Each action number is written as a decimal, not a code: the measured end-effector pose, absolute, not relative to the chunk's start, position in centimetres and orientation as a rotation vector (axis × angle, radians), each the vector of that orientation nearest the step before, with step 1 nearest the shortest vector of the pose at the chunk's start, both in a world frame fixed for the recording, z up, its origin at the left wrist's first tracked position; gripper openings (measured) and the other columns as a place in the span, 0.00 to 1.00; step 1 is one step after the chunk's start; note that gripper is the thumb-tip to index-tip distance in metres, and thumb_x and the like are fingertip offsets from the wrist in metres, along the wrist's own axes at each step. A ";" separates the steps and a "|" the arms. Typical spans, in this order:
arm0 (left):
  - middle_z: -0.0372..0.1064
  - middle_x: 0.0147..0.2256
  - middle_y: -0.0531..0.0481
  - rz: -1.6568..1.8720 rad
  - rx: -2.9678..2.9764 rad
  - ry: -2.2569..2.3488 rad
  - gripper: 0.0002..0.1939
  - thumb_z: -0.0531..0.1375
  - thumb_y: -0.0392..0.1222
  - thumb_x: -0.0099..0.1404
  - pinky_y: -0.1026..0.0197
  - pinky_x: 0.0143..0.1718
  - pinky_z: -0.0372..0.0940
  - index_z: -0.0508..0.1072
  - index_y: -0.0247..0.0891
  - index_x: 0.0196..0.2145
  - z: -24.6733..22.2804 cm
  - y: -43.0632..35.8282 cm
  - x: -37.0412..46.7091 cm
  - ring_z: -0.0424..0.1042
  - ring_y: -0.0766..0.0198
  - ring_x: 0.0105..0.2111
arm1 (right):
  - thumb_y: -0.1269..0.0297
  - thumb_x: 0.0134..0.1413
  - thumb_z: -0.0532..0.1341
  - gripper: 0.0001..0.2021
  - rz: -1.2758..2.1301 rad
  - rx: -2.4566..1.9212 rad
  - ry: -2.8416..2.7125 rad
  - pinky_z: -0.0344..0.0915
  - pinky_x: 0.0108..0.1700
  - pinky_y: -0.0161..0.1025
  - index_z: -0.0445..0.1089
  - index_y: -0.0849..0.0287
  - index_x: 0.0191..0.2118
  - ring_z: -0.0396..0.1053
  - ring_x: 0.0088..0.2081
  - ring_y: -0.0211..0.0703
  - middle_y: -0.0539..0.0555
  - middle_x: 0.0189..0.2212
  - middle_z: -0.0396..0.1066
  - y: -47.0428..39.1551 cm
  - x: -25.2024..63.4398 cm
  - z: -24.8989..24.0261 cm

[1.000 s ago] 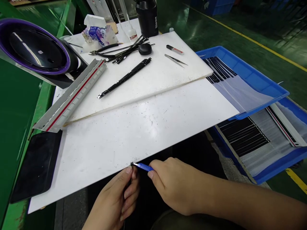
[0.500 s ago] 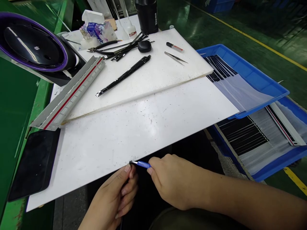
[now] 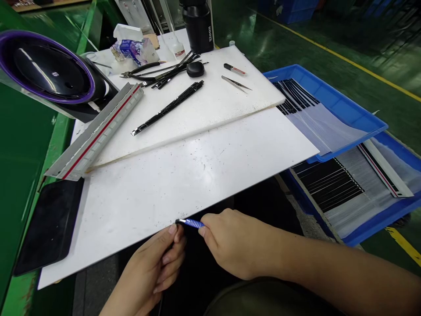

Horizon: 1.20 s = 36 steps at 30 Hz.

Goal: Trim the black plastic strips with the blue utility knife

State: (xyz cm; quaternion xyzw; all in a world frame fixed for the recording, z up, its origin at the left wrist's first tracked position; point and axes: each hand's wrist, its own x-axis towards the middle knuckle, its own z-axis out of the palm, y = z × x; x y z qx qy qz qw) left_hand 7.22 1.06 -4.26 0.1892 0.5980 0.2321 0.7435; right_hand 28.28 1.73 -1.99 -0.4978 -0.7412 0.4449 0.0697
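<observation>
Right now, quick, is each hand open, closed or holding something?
Left hand: closed, pinching a small dark piece between thumb and finger.
Right hand: closed, gripping a blue-handled tool.

Black bottle (image 3: 198, 28): upright | purple-rimmed device (image 3: 49, 66): far left | black flat panel (image 3: 49, 224): lower left

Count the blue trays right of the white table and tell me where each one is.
2. The upper blue tray is just right of the white table; the lower blue tray is below it in view, partly hidden by it. More could be hidden underneath.
</observation>
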 end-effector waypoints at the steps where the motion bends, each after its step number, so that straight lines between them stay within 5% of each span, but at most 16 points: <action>1: 0.51 0.18 0.62 0.506 0.417 1.312 0.21 0.68 0.57 0.57 0.74 0.12 0.40 0.66 0.39 0.26 -4.2 1.1 7.2 0.39 0.77 0.16 | 0.60 0.70 0.46 0.18 1.340 -1.493 -2.236 0.54 0.25 0.37 0.69 0.60 0.36 0.68 0.25 0.43 0.56 0.27 0.72 1.8 28.3 -1.9; 13: 0.51 0.17 0.62 0.483 0.431 1.348 0.24 0.71 0.59 0.51 0.74 0.12 0.40 0.67 0.39 0.24 -4.3 1.4 7.1 0.40 0.78 0.15 | 0.61 0.69 0.47 0.17 1.328 -1.485 -2.269 0.51 0.24 0.37 0.70 0.60 0.35 0.66 0.24 0.42 0.56 0.26 0.72 2.2 28.3 -1.6; 36: 0.51 0.18 0.61 0.482 0.486 1.289 0.22 0.67 0.58 0.57 0.74 0.12 0.37 0.66 0.39 0.26 -4.7 1.3 6.5 0.39 0.78 0.15 | 0.63 0.69 0.47 0.16 1.203 -1.546 -2.395 0.55 0.24 0.39 0.70 0.62 0.39 0.70 0.25 0.49 0.59 0.27 0.73 1.8 27.7 -1.7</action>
